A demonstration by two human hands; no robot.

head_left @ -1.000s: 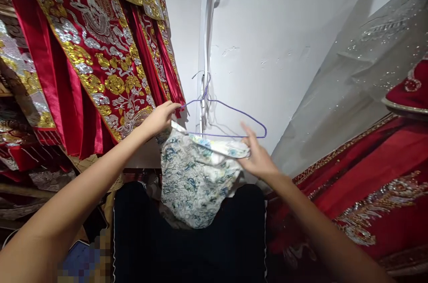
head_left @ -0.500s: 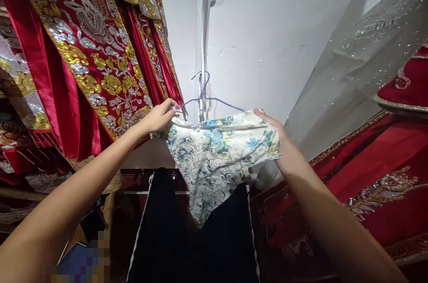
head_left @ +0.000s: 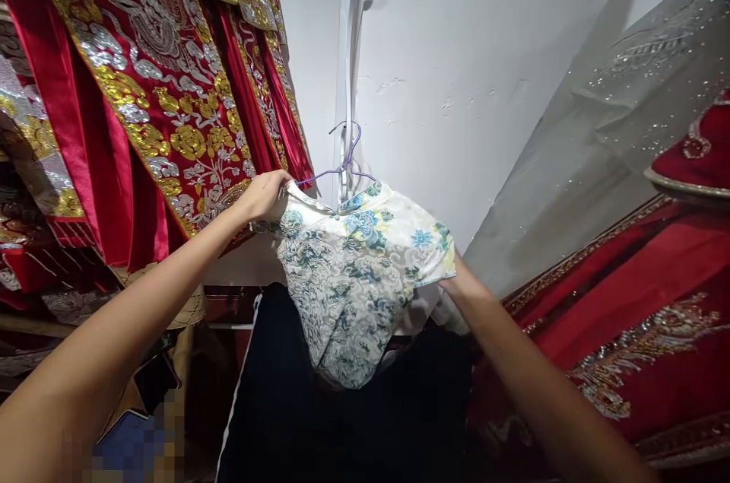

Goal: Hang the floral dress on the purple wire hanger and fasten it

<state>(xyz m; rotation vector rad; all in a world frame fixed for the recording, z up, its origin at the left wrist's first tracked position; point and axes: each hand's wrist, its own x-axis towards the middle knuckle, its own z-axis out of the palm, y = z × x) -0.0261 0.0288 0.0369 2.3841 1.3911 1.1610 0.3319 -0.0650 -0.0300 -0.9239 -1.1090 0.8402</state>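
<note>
Left hand (head_left: 263, 194), left of centre frame, is pinched shut on the left shoulder of the dress (head_left: 357, 278), where cloth meets the hanger (head_left: 342, 163). Right hand, right of centre, is hidden behind the dress's right sleeve; only the wrist shows, so how far it is closed, and on what, cannot be told.

Dress: small, white with blue-green flowers, centre frame, draped over the purple wire hanger. Collar sits at the hanger's neck; skirt hangs down in front of a dark cloth (head_left: 342, 430). Hook goes up toward a thin rail or cord against the white wall (head_left: 484, 49); whether it is truly caught there is too fine to see.

Surroundings, left to right: red robes (head_left: 142, 87) with gold and silver embroidery fill the upper left, touching or nearly touching the left hand; a red beaded gown (head_left: 655, 316) lies at lower right.

Risks, as judged:
- Hook looks thin, its seat unclear. An uneven tug from either hand could tip the hanger and unseat it.
- Slick fabric on bare wire: the shoulder could slide off once the pinch eases.
- Metallic embroidery by the left knuckles could snag the dress.
</note>
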